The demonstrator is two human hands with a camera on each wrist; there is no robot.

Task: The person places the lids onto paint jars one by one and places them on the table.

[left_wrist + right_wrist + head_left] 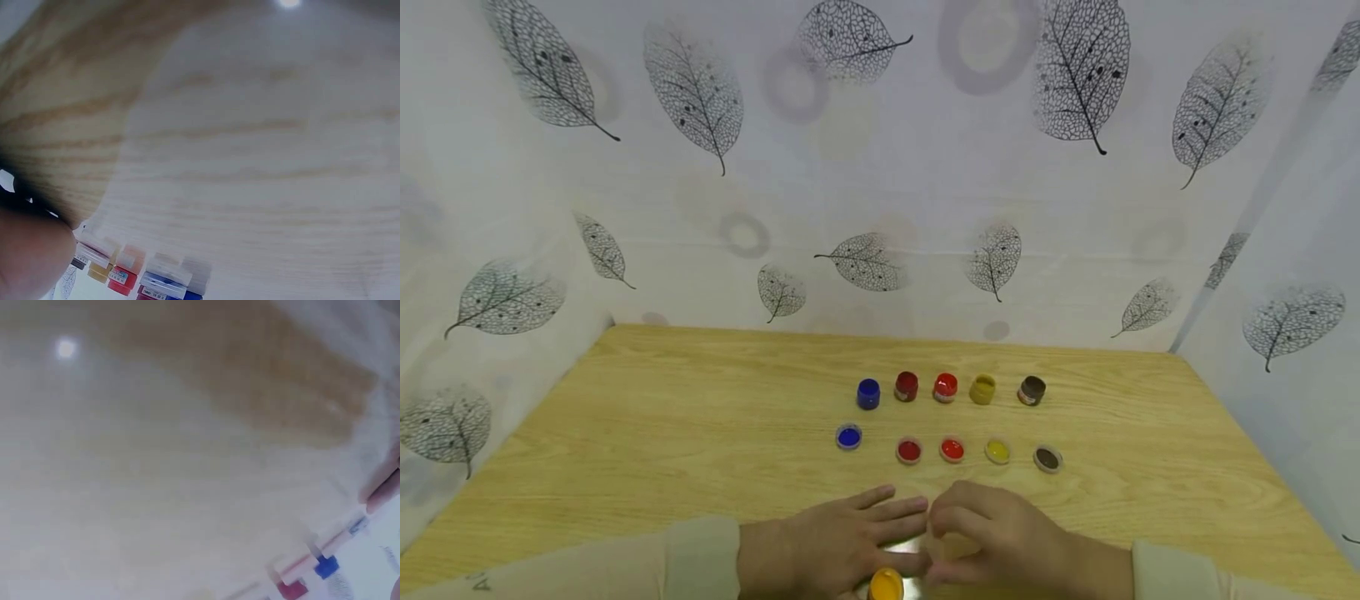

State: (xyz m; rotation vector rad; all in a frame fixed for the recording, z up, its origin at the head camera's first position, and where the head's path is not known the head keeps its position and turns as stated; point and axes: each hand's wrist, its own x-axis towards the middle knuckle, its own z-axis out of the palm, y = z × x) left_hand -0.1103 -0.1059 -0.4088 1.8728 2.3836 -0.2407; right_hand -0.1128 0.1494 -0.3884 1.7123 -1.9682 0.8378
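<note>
My left hand (853,537) lies with its fingers stretched out to the right, over a pale shiny object (910,546) that is mostly covered. A small open jar of orange-yellow paint (887,585) stands right by its thumb and index finger, at the bottom edge of the head view. Bent fingers bring my right hand (1000,533) close to the left fingertips; whether they pinch anything is hidden. Part of the left hand (34,256) shows at lower left in its wrist view. At the right edge of the right wrist view, fingers (384,487) appear partly.
Beyond the hands stand open paint jars: blue (868,394), dark red (906,387), bright red (945,387), mustard (982,389) and dark brown (1032,391). Before them lie paint-coated lids, such as the blue lid (848,437) and brown lid (1047,458). Leaf-patterned cloth (880,192) encloses the wooden table (700,417).
</note>
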